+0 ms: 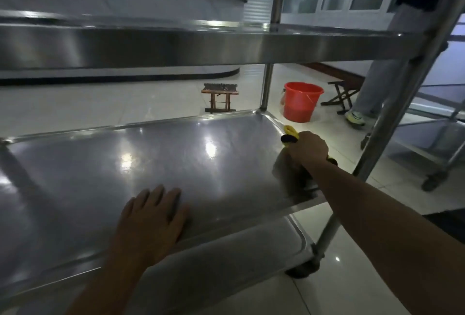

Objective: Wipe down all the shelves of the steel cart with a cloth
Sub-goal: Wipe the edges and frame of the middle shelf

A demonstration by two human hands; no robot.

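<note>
Head view: right hand (308,148) is clutching yellow cloth (290,134) at middle shelf (176,153) edge; left hand (151,221) is pressing flat, fingers straight, slightly apart.

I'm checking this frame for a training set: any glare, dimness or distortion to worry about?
Head view: dim overall; bright glare spots on the middle shelf between the left hand and right hand; wide-angle bending of the cart post; the cloth is slightly soft.
</note>
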